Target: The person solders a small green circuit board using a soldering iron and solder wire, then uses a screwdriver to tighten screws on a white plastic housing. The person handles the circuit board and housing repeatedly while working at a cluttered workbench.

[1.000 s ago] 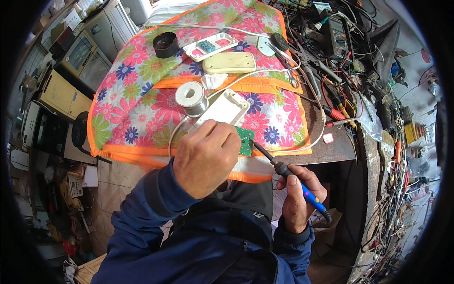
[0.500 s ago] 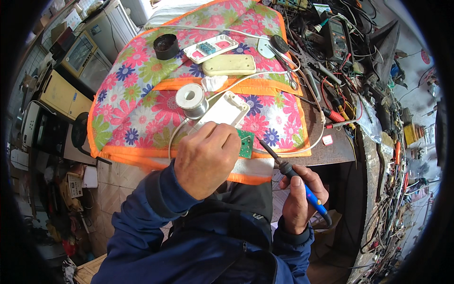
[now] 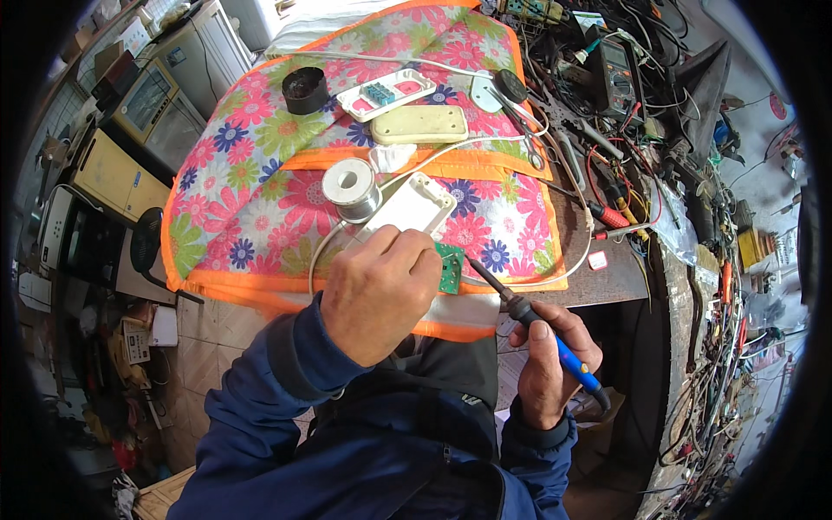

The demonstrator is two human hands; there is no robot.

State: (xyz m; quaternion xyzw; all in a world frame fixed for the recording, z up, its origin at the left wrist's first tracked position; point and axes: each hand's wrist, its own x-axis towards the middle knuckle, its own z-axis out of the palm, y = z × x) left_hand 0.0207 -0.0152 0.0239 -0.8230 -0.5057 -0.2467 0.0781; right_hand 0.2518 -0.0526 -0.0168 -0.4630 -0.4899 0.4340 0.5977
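Note:
A small green circuit board sticks out past the fingers of my left hand, which is closed on its left part. That hand hides the rest of the board. My right hand grips a soldering iron by its blue handle, and the iron's dark tip ends close to the board's right edge; whether it touches, I cannot tell. Just beyond my left hand lies an open white plastic housing. A spool of solder wire stands to the left of that housing.
A flowered cloth with an orange border covers the table. Farther back are a cream cover, a white case holding a blue part and a black round cup. Tangled cables, a multimeter and tools crowd the right side.
The soldering iron's tip has shifted slightly left, nearer the circuit board's right edge. My left hand stays almost in place with the board.

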